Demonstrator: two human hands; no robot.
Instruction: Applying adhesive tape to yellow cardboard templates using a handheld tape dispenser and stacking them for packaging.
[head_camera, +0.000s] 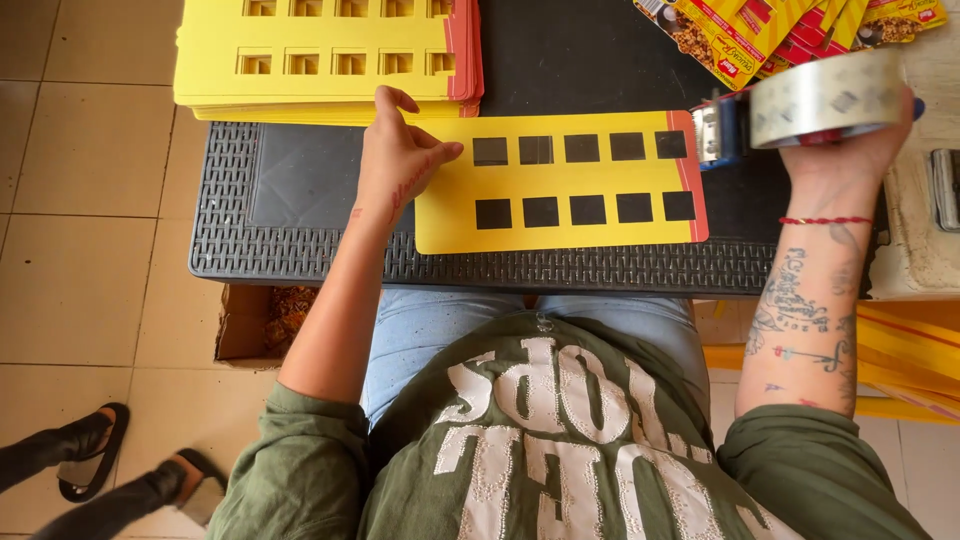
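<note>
A yellow card (590, 180) with a red right edge and two rows of square cut-outs lies flat on the black plastic table (300, 250). My left hand (398, 155) rests on the card's left end, fingers spread and pressing it down. My right hand (855, 140) is raised at the right, gripping a tape dispenser (800, 105) that carries a large roll of clear tape; its metal blade end hovers just past the card's red edge.
A stack of the same yellow cards (320, 55) sits at the table's far left. Red and yellow snack packets (780, 30) lie at the far right. More yellow sheets (910, 360) lie low right, a cardboard box (255, 320) under the table, and another person's sandalled feet (110, 460) at lower left.
</note>
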